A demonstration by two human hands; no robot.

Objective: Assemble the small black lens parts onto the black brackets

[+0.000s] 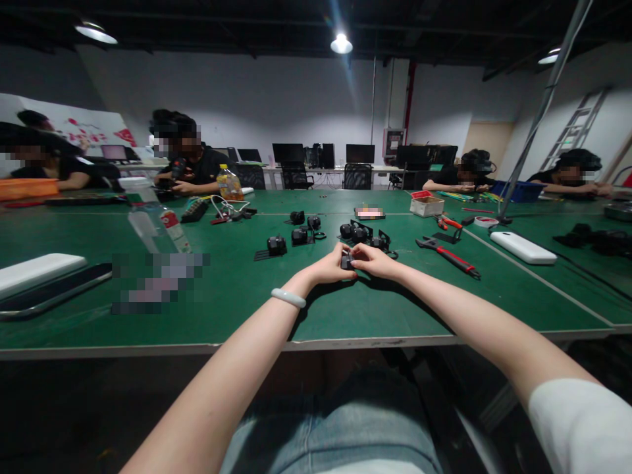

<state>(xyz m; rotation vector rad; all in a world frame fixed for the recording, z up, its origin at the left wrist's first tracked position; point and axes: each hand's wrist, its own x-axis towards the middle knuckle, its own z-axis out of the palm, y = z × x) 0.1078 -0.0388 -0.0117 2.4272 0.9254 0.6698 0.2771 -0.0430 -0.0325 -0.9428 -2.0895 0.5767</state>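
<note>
A small black part [347,261] is gripped between my two hands, just above the green table. My left hand [330,266] is closed around its left side, fingers wrapped over it. From the right, my right hand [376,261] pinches it with thumb and forefinger. Several black camera-like units lie just beyond my hands, among them one unit [365,232] near my fingertips. Others, such as a black unit [276,245] on a flat bracket, sit to the left. The part's exact kind is too small and too covered to tell.
An adjustable wrench [451,257] with red-black handles, pliers [448,224] and a white power bank [522,247] lie to the right. A clear bottle [148,214] and a phone [59,289] are at the left. A metal pole [540,108] rises at right. Several people sit across the table.
</note>
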